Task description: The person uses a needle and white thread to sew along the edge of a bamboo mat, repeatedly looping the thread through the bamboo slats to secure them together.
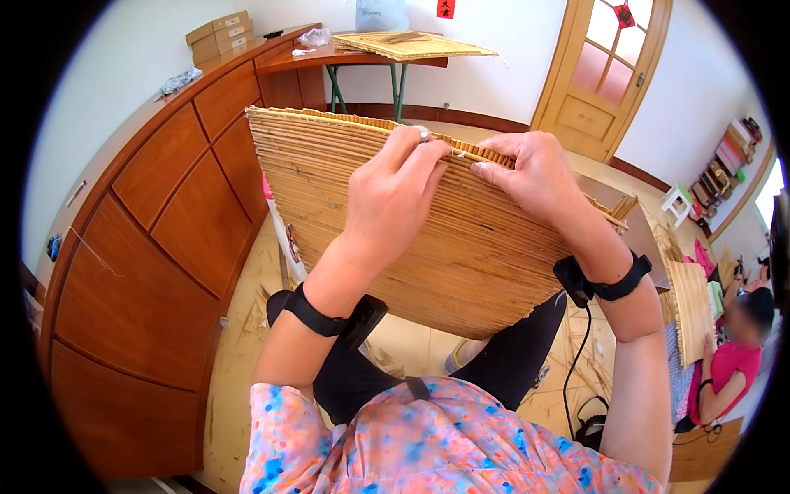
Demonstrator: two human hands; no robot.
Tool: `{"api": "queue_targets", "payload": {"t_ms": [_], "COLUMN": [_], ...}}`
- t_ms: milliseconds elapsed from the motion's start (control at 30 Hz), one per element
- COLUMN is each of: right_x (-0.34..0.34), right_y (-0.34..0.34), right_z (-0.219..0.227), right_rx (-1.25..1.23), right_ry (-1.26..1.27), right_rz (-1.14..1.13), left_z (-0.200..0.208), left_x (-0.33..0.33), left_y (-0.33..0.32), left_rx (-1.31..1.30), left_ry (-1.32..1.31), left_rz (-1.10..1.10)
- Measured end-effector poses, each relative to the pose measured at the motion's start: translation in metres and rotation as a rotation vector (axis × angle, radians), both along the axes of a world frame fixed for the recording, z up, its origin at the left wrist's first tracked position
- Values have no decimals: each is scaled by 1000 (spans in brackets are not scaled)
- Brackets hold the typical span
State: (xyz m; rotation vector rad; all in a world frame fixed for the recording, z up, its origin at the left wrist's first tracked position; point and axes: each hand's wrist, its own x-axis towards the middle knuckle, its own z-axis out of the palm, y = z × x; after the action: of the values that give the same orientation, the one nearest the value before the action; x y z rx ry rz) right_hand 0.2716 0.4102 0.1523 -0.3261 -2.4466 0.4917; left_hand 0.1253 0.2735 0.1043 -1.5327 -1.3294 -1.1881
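Pinching the top edge of a mat (461, 239), the left hand (391, 198) and right hand (539, 177) have fingers clamped near each other, its slatted face sloping below the fingertips.

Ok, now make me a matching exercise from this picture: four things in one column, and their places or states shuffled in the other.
Things
1. slatted panel
2. cardboard boxes
3. small stool
4. wooden door

Places and states
A. white, standing on the floor
B. fitted with glass panes
C. with the left hand and right hand at its upper edge
D. stacked on the long wooden cabinet

Right pairs: 1-C, 2-D, 3-A, 4-B
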Motion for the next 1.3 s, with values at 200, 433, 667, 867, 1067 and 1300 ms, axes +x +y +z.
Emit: {"api": "queue_targets", "payload": {"t_ms": [200, 433, 667, 867, 1067, 1300], "right_x": [2, -4, -9, -13, -17, -15], "right_y": [-2, -2, 6, 4, -6, -16], "right_z": [-9, -13, -23, -34, -56, -82], "right_rx": [43, 11, 5, -35, 19, -4], "right_ry": [32, 10, 44, 8, -29, -145], "right_rz": [-2, -32, 16, -31, -66, -88], "left_z": [-3, -23, -22, -33, -52, -92], "left_x": [-1, -23, -11, 5, 7, -4], "left_y": [8, 9, 14, 6, 6, -11], "left_rx": [-82, 7, 6, -72, -184, -187], "left_ry": [82, 257, 189, -240, -411, -354], "left_rz": [56, 33, -4, 14, -41, 33]}}
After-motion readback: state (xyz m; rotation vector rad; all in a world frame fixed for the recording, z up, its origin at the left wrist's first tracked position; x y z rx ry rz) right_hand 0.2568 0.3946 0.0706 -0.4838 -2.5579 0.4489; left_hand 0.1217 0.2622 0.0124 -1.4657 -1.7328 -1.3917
